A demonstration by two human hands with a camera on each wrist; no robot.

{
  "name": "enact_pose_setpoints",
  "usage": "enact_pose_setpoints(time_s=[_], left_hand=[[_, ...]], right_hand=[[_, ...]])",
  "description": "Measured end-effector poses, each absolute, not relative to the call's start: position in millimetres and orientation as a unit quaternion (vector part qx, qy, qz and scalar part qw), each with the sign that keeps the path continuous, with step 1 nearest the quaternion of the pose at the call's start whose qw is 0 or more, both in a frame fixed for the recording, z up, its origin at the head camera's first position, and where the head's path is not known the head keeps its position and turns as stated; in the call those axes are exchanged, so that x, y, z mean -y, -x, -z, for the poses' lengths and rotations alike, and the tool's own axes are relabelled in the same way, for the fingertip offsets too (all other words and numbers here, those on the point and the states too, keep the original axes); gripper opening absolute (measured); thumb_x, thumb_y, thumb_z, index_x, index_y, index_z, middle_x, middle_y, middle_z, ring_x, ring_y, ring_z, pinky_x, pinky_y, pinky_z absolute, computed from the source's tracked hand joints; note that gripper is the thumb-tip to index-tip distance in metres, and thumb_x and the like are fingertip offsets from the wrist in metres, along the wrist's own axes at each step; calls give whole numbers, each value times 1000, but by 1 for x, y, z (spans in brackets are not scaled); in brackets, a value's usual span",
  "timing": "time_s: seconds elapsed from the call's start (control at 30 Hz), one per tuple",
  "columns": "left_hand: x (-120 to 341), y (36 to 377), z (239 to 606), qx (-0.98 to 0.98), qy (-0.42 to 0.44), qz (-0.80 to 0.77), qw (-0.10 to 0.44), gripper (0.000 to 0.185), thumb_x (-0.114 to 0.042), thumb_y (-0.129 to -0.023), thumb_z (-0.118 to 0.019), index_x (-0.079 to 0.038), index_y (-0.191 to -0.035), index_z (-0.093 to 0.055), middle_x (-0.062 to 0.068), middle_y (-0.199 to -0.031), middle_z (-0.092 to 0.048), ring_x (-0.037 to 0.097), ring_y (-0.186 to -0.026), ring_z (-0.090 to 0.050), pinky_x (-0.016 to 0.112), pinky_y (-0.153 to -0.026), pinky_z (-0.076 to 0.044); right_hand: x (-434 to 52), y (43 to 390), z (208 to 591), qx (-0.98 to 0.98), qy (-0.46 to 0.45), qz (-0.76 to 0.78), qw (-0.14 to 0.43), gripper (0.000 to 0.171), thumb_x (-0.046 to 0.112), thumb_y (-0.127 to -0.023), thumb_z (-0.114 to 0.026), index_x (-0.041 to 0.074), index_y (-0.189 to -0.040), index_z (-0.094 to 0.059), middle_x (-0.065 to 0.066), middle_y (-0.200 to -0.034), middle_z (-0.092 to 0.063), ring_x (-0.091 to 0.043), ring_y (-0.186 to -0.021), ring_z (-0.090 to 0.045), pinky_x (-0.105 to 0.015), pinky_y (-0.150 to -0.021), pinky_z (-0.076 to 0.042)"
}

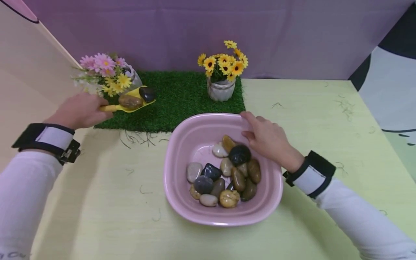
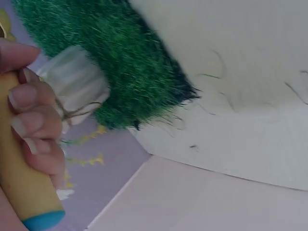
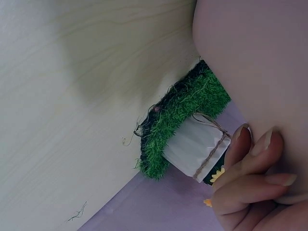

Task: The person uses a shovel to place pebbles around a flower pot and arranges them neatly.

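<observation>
My left hand grips the handle of a yellow scoop that carries a brown stone and a black stone, held beside the pot of pink flowers over the grass mat. In the left wrist view the fingers curl round the yellow handle. My right hand holds the far right rim of a pink basin with several smooth stones inside. The right wrist view shows fingertips pressed on the basin wall.
A white pot of yellow flowers stands on the mat's right end, just behind the basin. Loose grass strands lie on the pale green tabletop. A purple backdrop closes the back; a beige panel stands at the left.
</observation>
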State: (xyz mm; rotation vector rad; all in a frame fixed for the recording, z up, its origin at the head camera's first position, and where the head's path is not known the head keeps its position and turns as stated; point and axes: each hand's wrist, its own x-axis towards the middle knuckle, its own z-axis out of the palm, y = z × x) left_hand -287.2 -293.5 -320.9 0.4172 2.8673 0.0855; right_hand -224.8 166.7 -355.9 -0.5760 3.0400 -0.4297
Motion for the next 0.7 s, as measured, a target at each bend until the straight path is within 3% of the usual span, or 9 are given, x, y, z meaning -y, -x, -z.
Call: enact_pose_setpoints(time_s=[0.2, 0.33, 0.4, 0.53, 0.7], left_hand=[[304, 286, 328, -978, -157, -40, 133, 30, -28, -93, -52, -1, -97, -64, 4, -62, -52, 18, -54, -46, 33, -52, -38], [312, 287, 332, -975, -161, -42, 145, 38, -28, -93, -52, 4, -110, -62, 6, -73, -63, 18, -60, -53, 41, -61, -47], [316, 287, 333, -974, -163, -42, 149, 39, -28, -94, -52, 6, -112, -61, 9, -79, -66, 20, -64, -57, 46, -67, -49], [324, 286, 334, -974, -157, -39, 156, 35, -26, -94, -52, 4, -107, -62, 8, -78, -64, 20, -64, -55, 43, -63, -47], [332, 286, 337, -975, -153, -30, 158, 38, -25, -94, -51, 7, -113, -61, 26, -95, -66, 36, -78, -62, 52, -74, -49]], right_hand=[[-167, 225, 356, -973, 185, 138, 7, 48, 22, -94, -56, 12, -138, -40, -17, -91, -62, -25, -58, -56, -29, -42, -41], [-168, 225, 355, -973, 184, 139, 8, 48, 22, -95, -56, 12, -139, -40, -17, -91, -62, -25, -59, -56, -30, -42, -42], [-167, 225, 356, -973, 184, 140, 8, 48, 22, -95, -56, 13, -139, -40, -17, -92, -62, -25, -59, -56, -30, -43, -42], [-167, 225, 356, -972, 185, 141, 9, 48, 22, -95, -56, 13, -139, -40, -17, -92, -62, -25, -60, -57, -30, -43, -43], [-167, 225, 356, -972, 186, 141, 7, 48, 22, -94, -56, 12, -138, -40, -17, -92, -62, -25, -59, -57, -30, -43, -43]])
